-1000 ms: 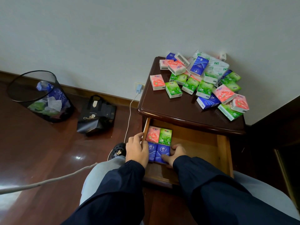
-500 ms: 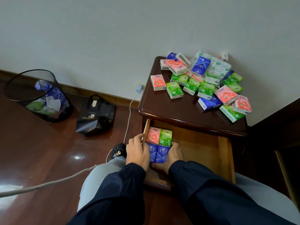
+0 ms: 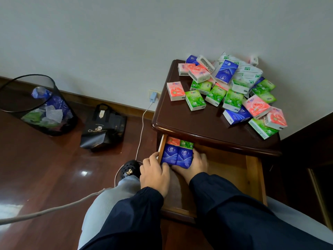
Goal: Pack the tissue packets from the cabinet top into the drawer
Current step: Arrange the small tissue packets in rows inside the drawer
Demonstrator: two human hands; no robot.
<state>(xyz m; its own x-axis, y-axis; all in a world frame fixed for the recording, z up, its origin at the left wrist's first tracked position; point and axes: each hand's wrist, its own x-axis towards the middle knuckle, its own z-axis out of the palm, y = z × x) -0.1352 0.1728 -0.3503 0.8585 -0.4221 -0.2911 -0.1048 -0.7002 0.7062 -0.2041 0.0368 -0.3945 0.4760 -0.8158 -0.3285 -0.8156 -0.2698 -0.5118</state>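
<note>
The cabinet's drawer (image 3: 252,177) is pulled open. In its left back corner lie a pink packet (image 3: 173,141) and a green packet (image 3: 186,144), half under the cabinet top, with two blue packets (image 3: 177,156) in front of them. My left hand (image 3: 155,175) presses its fingertips on the front edge of the left blue packet, thumb by the drawer's left wall. My right hand (image 3: 195,164) cups the right blue packet, fingers along its right side and thumb at its front. Several pink, green, blue and white tissue packets (image 3: 232,91) lie heaped on the cabinet top (image 3: 189,121).
A black mesh waste bin (image 3: 36,105) and a black bag (image 3: 104,127) stand on the wooden floor to the left. A white charger cable (image 3: 142,127) hangs from a wall socket beside the cabinet. My knees are below the drawer front. Dark furniture borders the right.
Both hands have pushed the four packets deeper into the drawer, so the pink and green ones now sit partly under the cabinet top. The right hand moved up along the blue packet's right side.
</note>
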